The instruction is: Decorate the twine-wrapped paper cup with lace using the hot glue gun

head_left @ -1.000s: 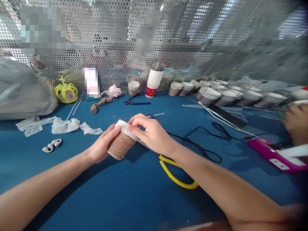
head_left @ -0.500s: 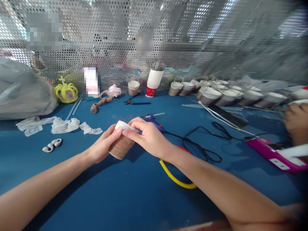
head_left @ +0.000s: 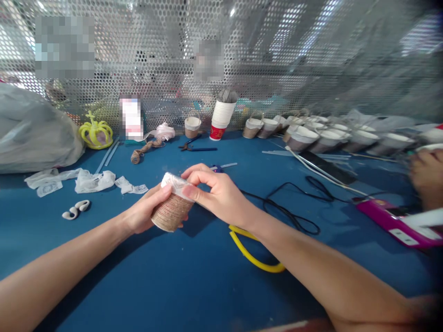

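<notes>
A paper cup (head_left: 171,211) wound with brown twine is tilted above the blue table, its bottom toward me. My left hand (head_left: 143,210) is closed around its left side, thumb near the rim. White lace ribbon (head_left: 175,183) wraps the upper edge of the cup. Thumb and fingers of my right hand (head_left: 216,189) pinch the lace and the rim from the right. Behind that hand lies a blue glue gun (head_left: 217,168), mostly covered, with a clear glue stick (head_left: 229,164) poking out.
Loose lace strips (head_left: 93,180), white earbuds (head_left: 76,210) and a twine bundle (head_left: 136,157) lie left. Pliers (head_left: 188,147) and stacked cups (head_left: 223,115) stand behind. Finished-looking cups (head_left: 301,137), a phone (head_left: 325,167), black cable (head_left: 294,214), purple power strip (head_left: 384,219) and another person's hand (head_left: 427,173) are right.
The cup has turned a little and shifted slightly left. More of the lace band now shows, lying flatter around the rim. My right hand covers more of the glue gun.
</notes>
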Available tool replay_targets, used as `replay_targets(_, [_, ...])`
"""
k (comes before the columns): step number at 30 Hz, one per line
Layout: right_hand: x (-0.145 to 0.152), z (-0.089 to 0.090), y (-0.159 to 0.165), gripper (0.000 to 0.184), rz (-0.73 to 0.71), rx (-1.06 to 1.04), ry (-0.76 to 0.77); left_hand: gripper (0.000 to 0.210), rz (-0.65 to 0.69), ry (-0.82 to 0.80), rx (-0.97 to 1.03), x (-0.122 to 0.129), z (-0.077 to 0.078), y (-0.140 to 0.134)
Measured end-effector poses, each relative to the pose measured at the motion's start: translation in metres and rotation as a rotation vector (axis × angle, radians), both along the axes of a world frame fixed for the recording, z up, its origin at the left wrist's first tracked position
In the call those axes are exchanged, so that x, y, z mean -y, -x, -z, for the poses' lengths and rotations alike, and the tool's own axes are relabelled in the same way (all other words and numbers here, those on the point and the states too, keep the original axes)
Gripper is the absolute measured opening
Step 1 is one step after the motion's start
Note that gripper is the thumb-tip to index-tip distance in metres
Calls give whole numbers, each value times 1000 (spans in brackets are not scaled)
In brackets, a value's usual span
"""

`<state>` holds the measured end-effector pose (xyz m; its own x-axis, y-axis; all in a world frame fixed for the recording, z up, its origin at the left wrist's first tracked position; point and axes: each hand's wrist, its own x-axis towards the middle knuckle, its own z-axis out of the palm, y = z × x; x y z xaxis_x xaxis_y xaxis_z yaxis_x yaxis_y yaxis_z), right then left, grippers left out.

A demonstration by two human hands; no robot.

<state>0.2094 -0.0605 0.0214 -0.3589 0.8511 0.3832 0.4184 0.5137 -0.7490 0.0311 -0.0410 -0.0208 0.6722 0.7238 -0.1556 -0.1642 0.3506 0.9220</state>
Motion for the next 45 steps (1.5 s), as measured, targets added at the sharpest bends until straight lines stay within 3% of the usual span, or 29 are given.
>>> replay_targets(5, [-4, 2, -5, 50, -55, 44, -135, 57, -287, -438, -177, -1, -9, 4])
replay_targets(7, [-4, 1, -6, 52, -38, 42, -151, 58, -322, -509, -249, 0, -10, 4])
replay_targets(9, [-4, -2, -6, 50, 32, 31, -132, 58, -317, -453, -223, 1, -9, 2])
replay_targets(11, [-3, -6, -6, 45, 131, -6, -112, 57, -284, -298, -138, 1, -8, 0])
replay_targets(16, [-4, -12, -11, 45, 310, -68, -178, 59, -94, 81, -3, -2, -6, -2])
replay_targets(19, [-5, -14, -13, 49, 318, -70, -189, 58, -59, 167, 22, -5, -5, -1])
replay_targets(24, [-5, -16, -13, 34, 233, -19, -89, 60, -20, 177, 39, -5, -3, -2])
replay_targets(27, [-5, -16, -14, 42, 240, -25, -42, 61, -64, 68, 1, -3, -2, -2])
replay_targets(31, [-3, -15, -13, 54, 264, 13, -67, 53, -279, -298, -179, 1, -4, -2])
replay_targets(36, [0, -8, -3, 34, 102, 156, -91, 58, -325, -593, -409, 8, -2, -5])
replay_targets(40, [2, 4, 5, 18, 105, 146, -37, 69, -367, -778, -527, 9, 1, -6])
replay_targets(42, [2, 8, 7, 18, 115, 127, -9, 76, -315, -792, -537, 7, -1, -4])
replay_targets(45, [1, 6, 5, 17, 92, 118, 16, 80, -140, -608, -454, 0, -6, 1])
